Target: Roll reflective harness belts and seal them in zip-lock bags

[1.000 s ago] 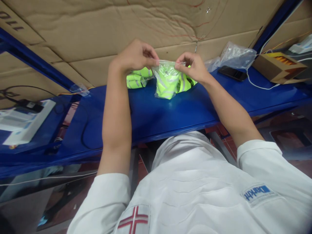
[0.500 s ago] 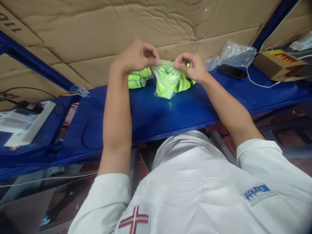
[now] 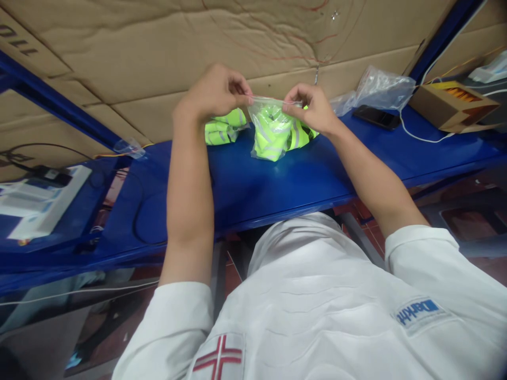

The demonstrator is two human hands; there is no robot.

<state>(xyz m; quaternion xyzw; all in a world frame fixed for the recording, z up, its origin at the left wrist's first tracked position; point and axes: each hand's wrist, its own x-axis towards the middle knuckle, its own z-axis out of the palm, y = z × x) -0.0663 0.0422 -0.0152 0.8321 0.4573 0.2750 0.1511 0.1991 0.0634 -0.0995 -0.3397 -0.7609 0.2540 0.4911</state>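
Over the blue table, my left hand and right hand pinch the clear bag by its top edge.

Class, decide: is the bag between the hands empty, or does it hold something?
It holds something: striped yellow-green cloth shows through the clear bag.

Neon yellow-green cloth with grey stripes shows through a clear bag; the table is deep blue, the far cardboard brown, the phone at right black, the near shirt white
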